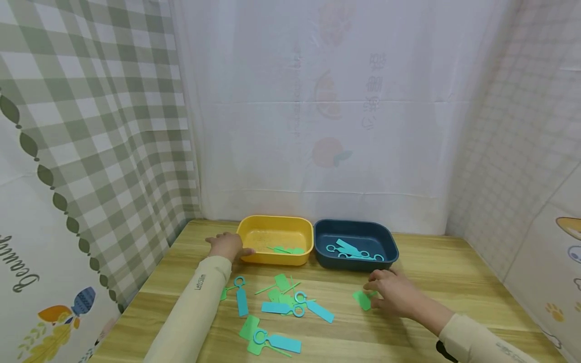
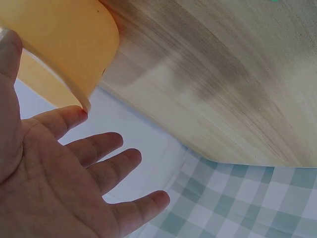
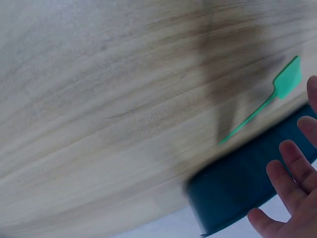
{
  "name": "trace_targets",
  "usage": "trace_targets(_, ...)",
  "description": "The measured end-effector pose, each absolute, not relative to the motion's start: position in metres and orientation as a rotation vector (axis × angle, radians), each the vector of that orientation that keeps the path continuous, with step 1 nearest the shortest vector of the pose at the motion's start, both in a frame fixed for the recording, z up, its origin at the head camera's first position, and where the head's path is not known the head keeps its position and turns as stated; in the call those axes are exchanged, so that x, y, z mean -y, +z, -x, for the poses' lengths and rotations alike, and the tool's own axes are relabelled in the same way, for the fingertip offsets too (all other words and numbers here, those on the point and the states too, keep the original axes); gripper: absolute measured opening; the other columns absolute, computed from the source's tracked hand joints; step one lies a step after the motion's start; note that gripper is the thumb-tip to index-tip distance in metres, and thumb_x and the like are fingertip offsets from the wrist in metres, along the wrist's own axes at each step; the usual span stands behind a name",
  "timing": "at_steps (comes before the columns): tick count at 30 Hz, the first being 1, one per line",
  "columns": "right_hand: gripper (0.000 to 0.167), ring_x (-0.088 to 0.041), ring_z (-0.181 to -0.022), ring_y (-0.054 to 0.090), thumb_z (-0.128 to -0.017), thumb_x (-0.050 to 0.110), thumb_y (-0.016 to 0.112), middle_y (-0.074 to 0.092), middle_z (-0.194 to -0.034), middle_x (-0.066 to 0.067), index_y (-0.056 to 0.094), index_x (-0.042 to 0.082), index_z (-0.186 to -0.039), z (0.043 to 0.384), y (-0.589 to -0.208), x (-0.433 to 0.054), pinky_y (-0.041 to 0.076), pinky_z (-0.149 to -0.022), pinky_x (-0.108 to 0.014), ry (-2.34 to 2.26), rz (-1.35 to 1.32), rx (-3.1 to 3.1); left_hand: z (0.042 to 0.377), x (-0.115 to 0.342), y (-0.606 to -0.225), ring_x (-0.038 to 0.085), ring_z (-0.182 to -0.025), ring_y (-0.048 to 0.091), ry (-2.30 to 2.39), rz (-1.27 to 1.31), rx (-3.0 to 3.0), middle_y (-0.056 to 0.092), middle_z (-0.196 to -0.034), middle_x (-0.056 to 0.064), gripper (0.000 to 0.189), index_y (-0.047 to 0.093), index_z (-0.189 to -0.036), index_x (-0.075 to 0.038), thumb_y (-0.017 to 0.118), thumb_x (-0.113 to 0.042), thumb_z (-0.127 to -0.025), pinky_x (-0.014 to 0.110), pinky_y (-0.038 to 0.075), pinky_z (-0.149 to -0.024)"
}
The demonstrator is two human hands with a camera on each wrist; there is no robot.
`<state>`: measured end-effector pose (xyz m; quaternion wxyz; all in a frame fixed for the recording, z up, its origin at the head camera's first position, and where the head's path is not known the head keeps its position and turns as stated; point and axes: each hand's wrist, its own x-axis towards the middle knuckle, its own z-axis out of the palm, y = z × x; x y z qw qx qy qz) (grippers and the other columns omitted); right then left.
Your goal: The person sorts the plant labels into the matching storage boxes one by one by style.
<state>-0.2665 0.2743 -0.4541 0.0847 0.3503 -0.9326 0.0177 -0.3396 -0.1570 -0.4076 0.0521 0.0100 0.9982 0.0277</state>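
Observation:
My left hand (image 1: 225, 246) is at the left corner of the yellow bin (image 1: 275, 260), its fingers spread and nearly straight. In the left wrist view, the index fingertip (image 2: 81, 113) touches the bin's rim, and the thumb lies across the rim farther along. Several green tags lie in this bin. My right hand (image 1: 394, 292) hovers in front of the dark blue bin (image 1: 356, 263), fingers apart and nothing held. Below its fingertips a green tag (image 3: 288, 79) with a thin tail lies on the table. Blue ring-ended tags (image 1: 349, 249) lie inside the dark blue bin.
Between the arms, blue ring-ended tags (image 1: 320, 311) and green tags (image 1: 282, 282) lie in loose, overlapping groups on the wooden table (image 1: 454, 282). The two bins stand side by side at the back edge. A white curtain (image 1: 272, 151) hangs behind, a checked cloth (image 1: 131, 121) at left.

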Motion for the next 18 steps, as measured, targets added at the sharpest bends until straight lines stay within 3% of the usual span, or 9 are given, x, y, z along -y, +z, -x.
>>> trace_targets(18,0.051,-0.026,-0.095,0.058,-0.066,0.030,0.087,0.061,-0.097,0.001,0.072,0.016,-0.114,0.274,-0.469,-0.268,0.041,-0.091,-0.067,0.047,-1.019,2.910,0.336,0.154,-0.402,0.056,-0.121,0.048,0.070,-0.024,-3.016,0.054,-0.127,0.038,0.070,0.067,-0.117,0.009,0.061,-0.056,-0.093,0.076,0.030,-0.099)
